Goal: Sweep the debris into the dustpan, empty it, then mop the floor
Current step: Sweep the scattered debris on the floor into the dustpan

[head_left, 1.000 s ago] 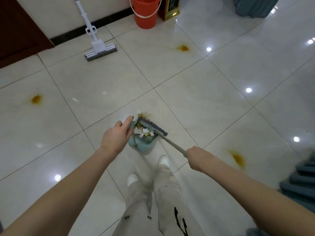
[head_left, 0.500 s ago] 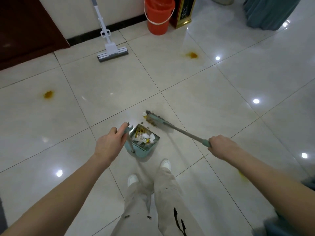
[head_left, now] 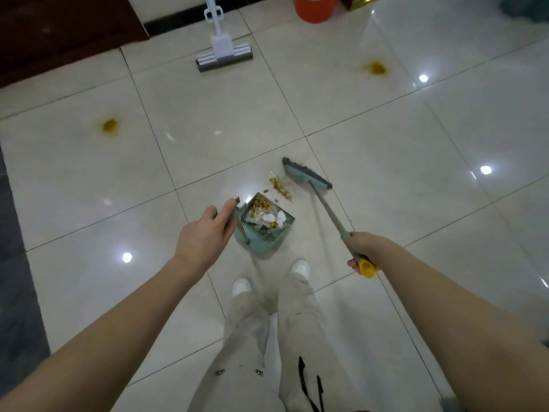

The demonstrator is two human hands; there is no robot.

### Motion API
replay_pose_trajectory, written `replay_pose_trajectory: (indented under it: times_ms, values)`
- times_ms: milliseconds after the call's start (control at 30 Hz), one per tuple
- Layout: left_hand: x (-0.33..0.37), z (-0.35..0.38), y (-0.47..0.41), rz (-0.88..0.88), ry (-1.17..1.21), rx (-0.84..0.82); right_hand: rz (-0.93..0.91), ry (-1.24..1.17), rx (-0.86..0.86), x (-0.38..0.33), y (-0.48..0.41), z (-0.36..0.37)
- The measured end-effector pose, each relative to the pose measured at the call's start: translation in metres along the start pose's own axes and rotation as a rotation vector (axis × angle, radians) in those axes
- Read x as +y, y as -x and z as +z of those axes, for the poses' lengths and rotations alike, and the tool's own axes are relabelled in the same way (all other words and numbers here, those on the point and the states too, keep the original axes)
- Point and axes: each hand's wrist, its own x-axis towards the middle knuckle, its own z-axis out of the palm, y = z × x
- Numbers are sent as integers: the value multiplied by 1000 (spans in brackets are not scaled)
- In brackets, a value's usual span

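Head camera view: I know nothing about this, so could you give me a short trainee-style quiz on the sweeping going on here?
1. True or false: the dustpan held by the left hand is empty.
2. The loose debris lies: A) on the floor between the broom and the dustpan; B) on a chair; C) on a shelf.
3. Fill in: the right hand grips the broom's ____.
Key: 1 false; 2 A; 3 handle.
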Motion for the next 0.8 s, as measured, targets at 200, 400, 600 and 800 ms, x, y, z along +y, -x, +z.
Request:
replay_pose_trajectory:
  times_ms: [200,400,600,800]
  values:
    - [-4,-2,-7,-21,8,14,-110,65,97,23,-5,11]
    - [-1,1,-4,-2,19,22,-215,542,124,55,17,10]
    - [-3,-2,0,-3,12,4,-256,876,156,84,51,-1]
    - [-14,-7,9,4,13,-38,-284,857,212,77,83,-34]
